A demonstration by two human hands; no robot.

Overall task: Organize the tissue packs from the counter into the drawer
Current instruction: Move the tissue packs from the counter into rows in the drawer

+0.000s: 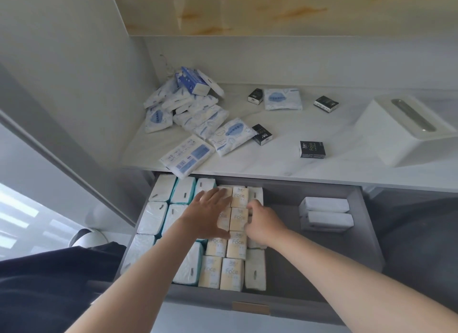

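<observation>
Now, I have both hands down in the open drawer (285, 258), which fills the lower middle of the frame. My left hand (208, 215) lies flat, fingers straight and together, on the cream "Face" packs (239, 196) that stand in two columns near the drawer's middle. My right hand (264, 225) sits just beside it at the right edge of those columns. Its fingers (252, 206) are curled down against the column of white packs (255, 269) next to the cream ones. I cannot tell whether it actually grips a pack there or only presses on it. The two hands are close together but not touching each other.

Left of the cream packs, the drawer holds rows of white packs with teal edges (158, 216), set tight against its left wall. At the right of the drawer two white packs (324, 215) lie side by side, well apart from the rest, with bare grey floor between.

Above the drawer, the pale marbled surface (285, 166) carries the tissue packs not yet put away. A loose heap of blue-and-white packs (188, 107) sits at its upper left. One long blue-and-white pack (186, 156) overhangs the front edge, and a square blue-and-white pack (282, 99) lies farther back. Four small black packs (312, 149) are scattered across the middle. A white tissue box (406, 129) with a slot in its top stands at the right of the frame.
</observation>
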